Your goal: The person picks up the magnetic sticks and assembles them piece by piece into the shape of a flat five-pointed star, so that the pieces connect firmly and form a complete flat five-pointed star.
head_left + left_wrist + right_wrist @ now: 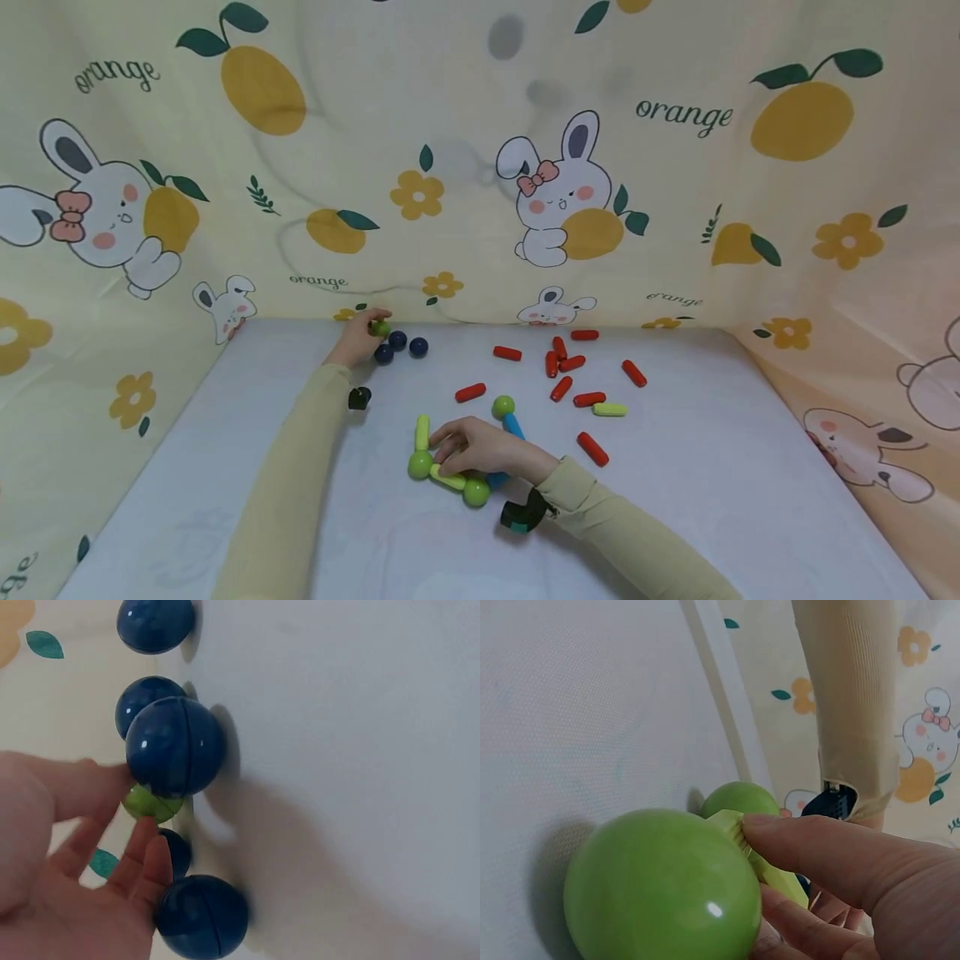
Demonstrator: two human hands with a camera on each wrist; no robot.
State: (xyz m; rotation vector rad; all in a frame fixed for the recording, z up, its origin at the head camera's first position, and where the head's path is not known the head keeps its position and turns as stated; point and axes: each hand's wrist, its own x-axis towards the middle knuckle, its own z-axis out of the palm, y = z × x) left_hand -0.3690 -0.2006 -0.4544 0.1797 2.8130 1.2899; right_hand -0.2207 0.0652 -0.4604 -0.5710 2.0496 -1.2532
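At the back left, my left hand (351,342) pinches a green ball (154,802) between thumb and fingers. Several dark blue balls (418,347) lie close around it, and some partly cover it in the left wrist view. My right hand (483,446), nearer the front, holds a yellow-green rod (447,477) between thumb and fingers. That rod joins a green ball (420,464) on its left to another green ball (660,889) on its right. A second yellow-green rod (422,432) points away from the left ball. Beyond my right hand, a blue rod (513,426) meets a green ball (503,407).
Several red rods (592,448) lie scattered over the middle and right of the white table (675,500), with one loose yellow-green rod (610,410) among them. A printed cloth (465,267) stands up along the table's back and sides.
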